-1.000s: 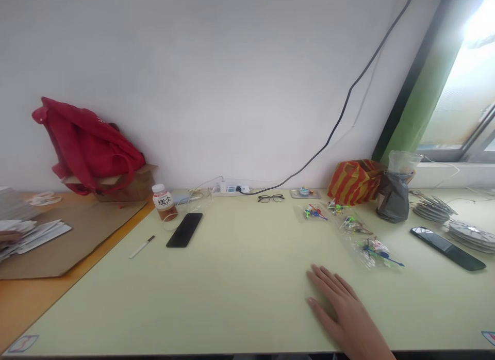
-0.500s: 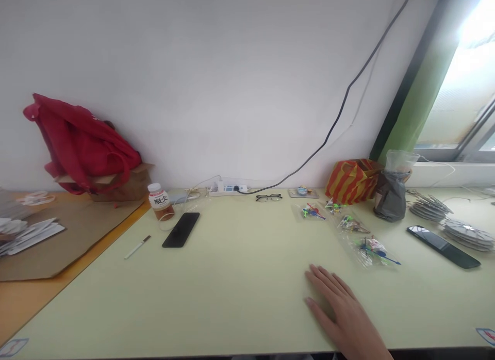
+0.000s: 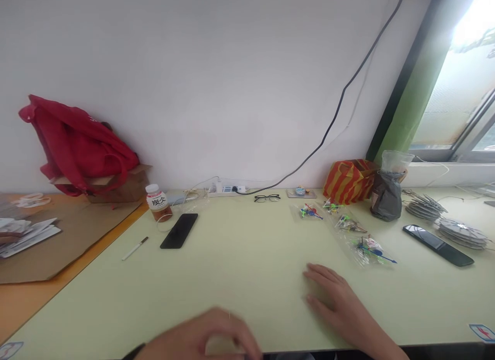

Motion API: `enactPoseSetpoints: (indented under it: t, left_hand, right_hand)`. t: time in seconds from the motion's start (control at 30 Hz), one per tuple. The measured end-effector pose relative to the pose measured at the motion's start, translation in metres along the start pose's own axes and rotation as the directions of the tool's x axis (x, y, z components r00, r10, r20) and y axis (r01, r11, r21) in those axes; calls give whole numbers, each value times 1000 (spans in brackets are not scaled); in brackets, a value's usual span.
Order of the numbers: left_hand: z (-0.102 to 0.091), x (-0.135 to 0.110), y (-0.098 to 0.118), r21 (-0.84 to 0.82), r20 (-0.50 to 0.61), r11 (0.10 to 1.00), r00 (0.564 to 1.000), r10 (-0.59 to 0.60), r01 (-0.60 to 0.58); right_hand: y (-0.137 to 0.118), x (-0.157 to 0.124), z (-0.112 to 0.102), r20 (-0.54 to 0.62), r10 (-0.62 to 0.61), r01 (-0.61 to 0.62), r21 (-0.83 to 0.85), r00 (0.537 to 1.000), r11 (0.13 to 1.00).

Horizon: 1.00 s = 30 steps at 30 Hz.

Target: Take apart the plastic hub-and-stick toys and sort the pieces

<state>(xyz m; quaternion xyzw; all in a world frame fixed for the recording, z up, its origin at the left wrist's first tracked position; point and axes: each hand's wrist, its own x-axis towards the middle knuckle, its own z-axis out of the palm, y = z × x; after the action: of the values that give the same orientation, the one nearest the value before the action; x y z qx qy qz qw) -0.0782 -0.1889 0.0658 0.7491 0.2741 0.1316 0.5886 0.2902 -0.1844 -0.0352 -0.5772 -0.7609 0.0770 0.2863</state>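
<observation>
My right hand (image 3: pixel 340 306) lies flat on the pale green table (image 3: pixel 240 267) near its front edge, fingers stretched out and holding nothing. Just beyond it lie clear plastic bags with small coloured parts (image 3: pixel 367 249). My left hand (image 3: pixel 209 339) is at the bottom edge, blurred, fingers curled together as in a pinch; what it holds, if anything, I cannot make out.
A black phone (image 3: pixel 179 230), a white pen (image 3: pixel 134 248) and a small bottle (image 3: pixel 158 202) lie left of centre. Glasses (image 3: pixel 266 197) and a power strip (image 3: pixel 226 189) sit by the wall. A red bag (image 3: pixel 77 143), a striped bag (image 3: pixel 350 180) and a second phone (image 3: pixel 436 244) stand around.
My left hand has come into view at the bottom edge. My right hand stays flat in the same place. The view has shifted slightly.
</observation>
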Motion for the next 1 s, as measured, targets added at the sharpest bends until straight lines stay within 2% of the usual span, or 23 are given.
enactPoseSetpoints:
  t: [0.03,0.07,0.1,0.17,0.23,0.33,0.4,0.47,0.53,0.63,0.7,0.77,0.83,0.93,1.0]
  left_hand:
    - [-15,9,-1,46,-95,999,995,-18,23]
    - [-28,20,-3,165,-257,984,966,-28,72]
    - [-41,32,-8,262,-356,958,934,-13,113]
    - [-62,60,-24,380,-401,917,915,48,118]
    - [-79,88,-44,494,-413,867,896,163,70]
    - [-98,126,-68,637,-512,757,813,277,144]
    - [-106,145,-76,682,-522,707,801,294,186]
    - [-111,156,-80,699,-528,684,795,299,207]
    - [-113,159,-83,697,-530,690,789,312,195]
    - [-113,154,-86,657,-541,738,778,319,154]
    - [-112,151,-85,639,-539,755,787,300,150]
    - [-109,150,-82,654,-508,743,811,291,142]
    - [-104,151,-78,666,-472,738,827,305,108]
    - [-96,154,-72,599,-473,800,824,312,40]
    - [-92,155,-70,501,-475,865,830,291,-17]
  right_hand:
    - [6,9,-6,-19,12,-12,38,1000,999]
    - [13,21,-12,-47,31,-27,74,998,997]
    - [20,37,-20,-119,65,-55,88,991,995]
    - [35,74,-33,-263,107,-87,86,959,992]
    - [48,116,-39,-314,114,-98,68,943,993]
    - [59,166,-29,-281,148,-170,-52,948,984]
    - [61,184,-12,-243,243,-282,-143,939,949]
    - [61,191,5,-174,304,-337,-212,937,917]
    - [58,191,17,-97,273,-289,-239,957,927]
    - [49,187,19,-29,55,-59,-121,998,991]
    - [40,184,15,-79,-50,50,-1,996,999]
    - [30,182,14,-115,-33,40,61,993,997]
    - [19,178,17,-30,9,-7,86,1000,996]
    - [7,176,28,134,-2,-22,178,991,984]
    - [1,176,33,148,8,-53,300,989,952]
